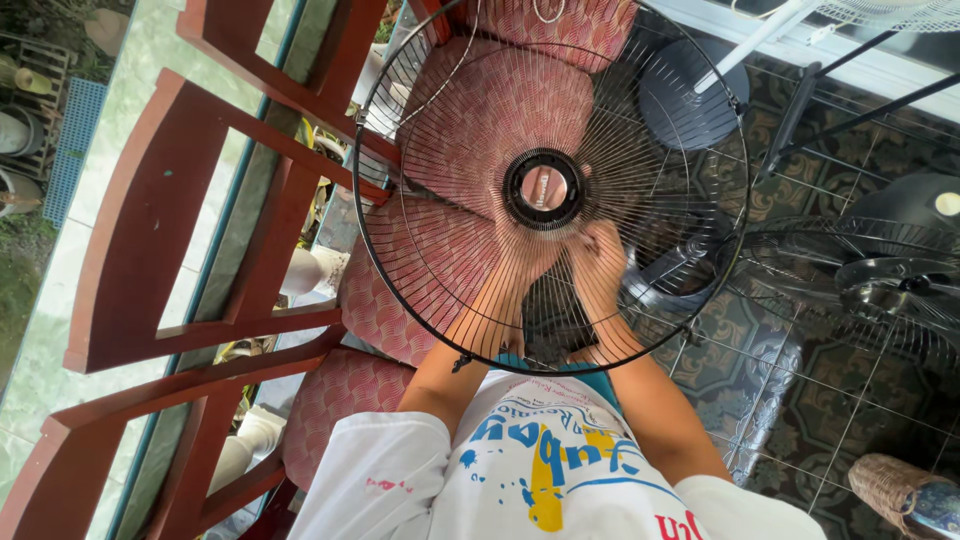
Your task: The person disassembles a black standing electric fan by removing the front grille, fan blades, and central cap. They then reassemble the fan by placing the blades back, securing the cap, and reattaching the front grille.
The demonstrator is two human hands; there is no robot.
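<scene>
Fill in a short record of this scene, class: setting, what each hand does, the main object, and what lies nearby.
setting: patterned tile floor beside red wooden chairs
main object: round black wire fan guard, held up facing the camera
left hand: behind the guard's wires, near its central ring
right hand: also behind the wires, blurred; grip unclear
nearby: second fan guard, woven basket

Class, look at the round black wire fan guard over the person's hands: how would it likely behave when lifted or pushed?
The fan guard is mostly thin wire spokes with open gaps, so it is probably light for its size. The spokes look slender and may flex if pressed, while the thicker outer rim likely keeps its shape. Being round, it could roll if stood on its rim.
</scene>
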